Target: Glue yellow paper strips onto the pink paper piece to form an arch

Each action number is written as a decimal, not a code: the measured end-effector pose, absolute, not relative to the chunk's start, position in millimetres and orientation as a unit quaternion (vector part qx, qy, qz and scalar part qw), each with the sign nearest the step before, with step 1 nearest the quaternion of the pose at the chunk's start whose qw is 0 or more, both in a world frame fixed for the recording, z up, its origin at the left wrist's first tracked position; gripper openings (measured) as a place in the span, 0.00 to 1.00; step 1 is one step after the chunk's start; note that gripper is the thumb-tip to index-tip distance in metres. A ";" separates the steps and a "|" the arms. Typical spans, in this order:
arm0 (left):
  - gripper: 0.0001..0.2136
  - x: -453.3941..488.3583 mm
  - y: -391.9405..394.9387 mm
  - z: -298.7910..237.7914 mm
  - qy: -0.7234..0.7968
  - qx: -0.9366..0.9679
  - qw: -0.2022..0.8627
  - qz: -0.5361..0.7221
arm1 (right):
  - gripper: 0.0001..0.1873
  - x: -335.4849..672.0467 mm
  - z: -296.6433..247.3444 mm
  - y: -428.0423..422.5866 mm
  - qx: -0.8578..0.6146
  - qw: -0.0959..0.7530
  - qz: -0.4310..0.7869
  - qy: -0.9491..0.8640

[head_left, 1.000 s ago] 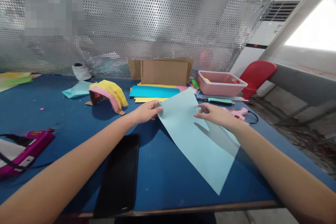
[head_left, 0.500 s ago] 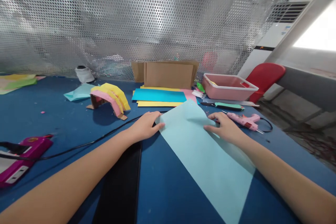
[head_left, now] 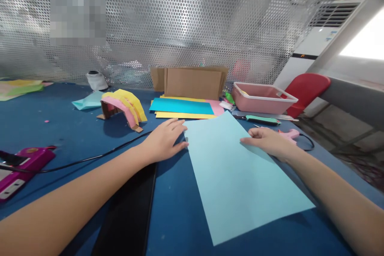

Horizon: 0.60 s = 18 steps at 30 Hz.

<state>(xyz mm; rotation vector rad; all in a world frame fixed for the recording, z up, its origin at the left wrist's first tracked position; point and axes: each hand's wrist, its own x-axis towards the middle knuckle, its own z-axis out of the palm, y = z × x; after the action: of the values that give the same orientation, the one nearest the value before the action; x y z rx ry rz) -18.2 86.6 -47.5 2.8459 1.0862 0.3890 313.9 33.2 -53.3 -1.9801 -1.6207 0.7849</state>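
Note:
A sheet of light blue paper (head_left: 240,172) lies at a slant in front of me, its near end slightly raised off the blue table. My right hand (head_left: 268,142) pinches its right edge, thumb on top and the other fingers partly hidden at the edge. At the upper left corner, my left hand (head_left: 165,140) has thumb and fingers apart, their tips at the paper's edge. Under my left forearm lies a long black flat object (head_left: 126,212). Just beyond my right hand is a pink glue gun (head_left: 291,135), partly covered by it.
A yellow and pink paper arch (head_left: 124,108) stands left, near a purple power strip (head_left: 27,168). Coloured sheets (head_left: 183,106) lie before cardboard pieces (head_left: 193,83) at the back. A pink basket (head_left: 264,100) and a green-handled cutter (head_left: 262,120) are at right.
The light blue sheet has turned, its near end swinging right and lying flatter and wider in view. My right hand has moved slightly right; my left hand stays near the corner.

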 end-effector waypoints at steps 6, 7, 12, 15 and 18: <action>0.43 -6.9 53.1 -44.3 0.285 0.955 0.072 0.025 | 0.22 306.1 -48.4 32.0 -0.723 0.327 0.280 -0.540; 0.44 -5.9 50.5 -45.3 0.277 0.957 0.083 0.011 | 0.21 303.7 -47.6 32.0 -0.718 0.345 0.289 -0.531; 0.45 -4.6 50.0 -47.6 0.270 0.954 0.126 -0.014 | 0.23 284.2 -45.1 27.8 -0.659 0.450 0.345 -0.494; 0.45 -4.5 50.5 -46.9 0.273 0.953 0.134 -0.011 | 0.22 271.0 -45.6 17.4 -0.597 0.519 0.374 -0.484; 0.44 -3.9 49.9 -47.8 0.271 0.953 0.133 -0.010 | 0.13 262.7 -47.4 3.9 -0.513 0.530 0.403 -0.541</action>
<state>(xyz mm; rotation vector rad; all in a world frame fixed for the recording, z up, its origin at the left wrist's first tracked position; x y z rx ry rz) -3.9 49.9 -47.8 2.7647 0.7845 -0.0287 262.7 3.9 -47.4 -1.2255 -1.2922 0.9610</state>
